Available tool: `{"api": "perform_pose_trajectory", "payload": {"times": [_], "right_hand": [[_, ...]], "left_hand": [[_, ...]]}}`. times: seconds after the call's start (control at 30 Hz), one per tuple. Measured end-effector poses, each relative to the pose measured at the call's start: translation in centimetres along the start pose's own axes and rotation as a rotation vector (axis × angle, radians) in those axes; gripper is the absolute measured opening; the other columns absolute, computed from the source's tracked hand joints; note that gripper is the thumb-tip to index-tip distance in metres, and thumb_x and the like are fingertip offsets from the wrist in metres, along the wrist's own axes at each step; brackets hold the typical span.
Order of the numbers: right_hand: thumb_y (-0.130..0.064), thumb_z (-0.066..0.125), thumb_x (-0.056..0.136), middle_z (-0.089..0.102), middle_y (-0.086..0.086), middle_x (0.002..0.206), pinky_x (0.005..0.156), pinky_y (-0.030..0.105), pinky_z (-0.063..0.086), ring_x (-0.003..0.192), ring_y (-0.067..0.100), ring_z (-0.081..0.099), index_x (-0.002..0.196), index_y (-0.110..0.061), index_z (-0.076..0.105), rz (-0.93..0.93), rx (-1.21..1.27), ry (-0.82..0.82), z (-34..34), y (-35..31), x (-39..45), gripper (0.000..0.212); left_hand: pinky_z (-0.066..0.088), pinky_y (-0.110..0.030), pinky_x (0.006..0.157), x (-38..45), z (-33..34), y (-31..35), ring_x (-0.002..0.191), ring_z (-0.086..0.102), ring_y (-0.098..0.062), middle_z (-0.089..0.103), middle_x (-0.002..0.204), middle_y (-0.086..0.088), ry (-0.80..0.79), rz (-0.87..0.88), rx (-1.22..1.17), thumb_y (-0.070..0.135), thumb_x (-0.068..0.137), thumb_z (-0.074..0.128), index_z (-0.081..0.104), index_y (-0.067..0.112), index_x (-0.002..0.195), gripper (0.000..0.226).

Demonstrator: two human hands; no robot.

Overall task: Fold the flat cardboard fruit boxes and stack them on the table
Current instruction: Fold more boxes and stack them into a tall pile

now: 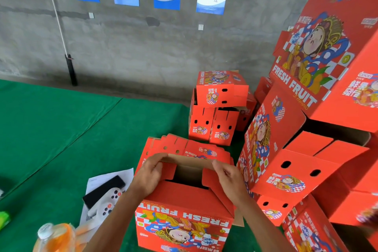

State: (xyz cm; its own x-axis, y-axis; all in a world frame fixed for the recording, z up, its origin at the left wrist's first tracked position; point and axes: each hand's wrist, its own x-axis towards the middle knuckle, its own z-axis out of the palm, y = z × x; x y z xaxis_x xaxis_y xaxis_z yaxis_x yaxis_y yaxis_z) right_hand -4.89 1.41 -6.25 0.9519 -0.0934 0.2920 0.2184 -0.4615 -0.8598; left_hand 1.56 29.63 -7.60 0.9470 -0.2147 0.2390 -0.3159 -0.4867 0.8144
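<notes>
Red half-folded fruit box (184, 217) upright, flat boxes (184, 147) behind, folded stack (306, 149) right.

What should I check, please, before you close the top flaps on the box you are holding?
1. Left hand grips the far flap of the box: ok.
2. Right hand pinches the right side flap: ok.
3. Box stands upright on the green table: ok.
4. Top closed: not ok, the opening still shows the brown inside.
5. Bottom flaps locked: cannot tell, hidden underneath.
6. Room for stacking: the folded boxes at right lean at angles, so the pile looks unsteady: not ok. The flat stack lies just behind the box.
</notes>
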Motion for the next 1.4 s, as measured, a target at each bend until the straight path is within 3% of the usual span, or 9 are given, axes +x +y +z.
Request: {"api": "perform_pose_trajectory", "payload": {"times": [0.03, 0.13, 0.4, 0.5, 0.63, 0.83, 1.0, 1.17, 1.4], "right_hand": [[-0.055, 0.055, 0.102, 0.065, -0.033, 0.102, 0.090, 0.003, 0.041, 0.101, -0.017, 0.060, 0.103, -0.057, 0.065, 0.019, -0.054, -0.091, -0.2, 0.4, -0.5, 0.011], [-0.039, 0.060, 0.103, 0.031, -0.036, 0.149, 0.105, -0.005, 0.017, 0.132, -0.032, 0.021, 0.137, -0.062, 0.030, 0.017, -0.275, -0.211, -1.3, 1.5, -1.5, 0.050], [-0.071, 0.047, 0.097, 0.031, -0.043, 0.151, 0.120, 0.033, 0.015, 0.143, -0.020, 0.015, 0.141, -0.065, 0.044, 0.080, -0.196, -0.307, -1.0, 0.4, -2.2, 0.045], [-0.089, 0.029, 0.089, 0.028, -0.040, 0.155, 0.120, 0.036, 0.013, 0.146, -0.013, 0.015, 0.147, -0.058, 0.043, 0.080, -0.260, -0.355, -1.2, 0.5, -2.3, 0.067], [-0.077, 0.058, 0.087, 0.030, -0.025, 0.159, 0.122, 0.038, 0.025, 0.144, 0.002, 0.022, 0.154, -0.053, 0.034, 0.143, -0.424, -0.388, -1.2, 0.2, -1.8, 0.075], [-0.072, 0.065, 0.084, 0.042, -0.007, 0.152, 0.117, 0.039, 0.035, 0.142, 0.017, 0.035, 0.157, -0.037, 0.033, 0.140, -0.716, -0.282, 0.7, -1.2, -1.5, 0.086], [-0.079, 0.022, 0.094, 0.064, 0.004, 0.131, 0.107, 0.043, 0.047, 0.123, 0.024, 0.059, 0.134, -0.021, 0.058, 0.500, -0.061, 0.060, 0.5, -1.6, -2.3, 0.079], [-0.071, 0.021, 0.103, 0.067, 0.017, 0.114, 0.085, 0.045, 0.060, 0.096, 0.032, 0.066, 0.129, -0.010, 0.054, 1.074, 0.130, -0.127, -0.1, 0.7, -4.1, 0.074], [-0.088, 0.024, 0.090, 0.063, 0.007, 0.078, 0.055, 0.021, 0.051, 0.065, 0.015, 0.056, 0.099, -0.005, 0.061, 1.278, 0.053, -0.358, -0.4, 1.2, -5.4, 0.091]], "left_hand": [[0.036, -0.036, 0.116, 0.1, -0.2, 0.0, 0.133, 0.053, -0.018, 0.063, 0.137, 0.005, -0.001, -0.049, -0.064, 0.022, 0.096, 0.040, 0.065, 0.031, 0.129, 0.042], [0.036, -0.021, 0.104, 0.3, 0.0, 0.3, 0.123, 0.055, 0.001, 0.065, 0.127, 0.019, -0.027, -0.077, -0.143, 0.025, 0.103, 0.046, 0.065, 0.056, 0.112, 0.038], [0.039, -0.045, 0.116, -0.3, 0.1, 0.0, 0.130, 0.055, -0.010, 0.061, 0.133, 0.023, -0.172, -0.159, -0.299, 0.051, 0.092, 0.044, 0.076, 0.029, 0.106, 0.041], [0.043, -0.034, 0.108, -0.7, 0.2, 0.2, 0.123, 0.052, 0.002, 0.056, 0.128, 0.028, -0.220, -0.062, 0.055, 0.084, 0.077, 0.055, 0.063, 0.048, 0.116, 0.053], [0.041, -0.044, 0.111, -0.6, 0.8, 0.9, 0.146, 0.027, -0.003, 0.037, 0.151, 0.023, -0.264, 0.048, 0.427, 0.096, 0.061, 0.055, 0.042, 0.053, 0.138, 0.088], [0.045, -0.051, 0.106, -0.3, 2.3, 1.6, 0.151, 0.017, -0.014, 0.024, 0.163, 0.015, -0.239, -0.043, 0.727, 0.090, 0.070, 0.056, 0.021, 0.050, 0.155, 0.101], [0.034, -0.059, 0.115, -0.8, 1.0, 1.4, 0.155, 0.012, -0.027, 0.023, 0.167, 0.002, -0.171, -0.162, 0.676, 0.100, 0.073, 0.011, 0.031, 0.041, 0.154, 0.102], [0.043, -0.056, 0.109, -1.0, -0.2, 2.4, 0.139, 0.040, -0.040, 0.035, 0.155, -0.010, -0.062, -0.369, 0.659, 0.108, 0.058, 0.020, 0.037, 0.028, 0.151, 0.124], [0.052, -0.046, 0.094, -1.4, -0.5, 3.2, 0.114, 0.064, -0.034, 0.061, 0.124, -0.009, 0.006, -0.417, 0.624, 0.100, 0.072, 0.028, 0.045, 0.026, 0.138, 0.101]]}}
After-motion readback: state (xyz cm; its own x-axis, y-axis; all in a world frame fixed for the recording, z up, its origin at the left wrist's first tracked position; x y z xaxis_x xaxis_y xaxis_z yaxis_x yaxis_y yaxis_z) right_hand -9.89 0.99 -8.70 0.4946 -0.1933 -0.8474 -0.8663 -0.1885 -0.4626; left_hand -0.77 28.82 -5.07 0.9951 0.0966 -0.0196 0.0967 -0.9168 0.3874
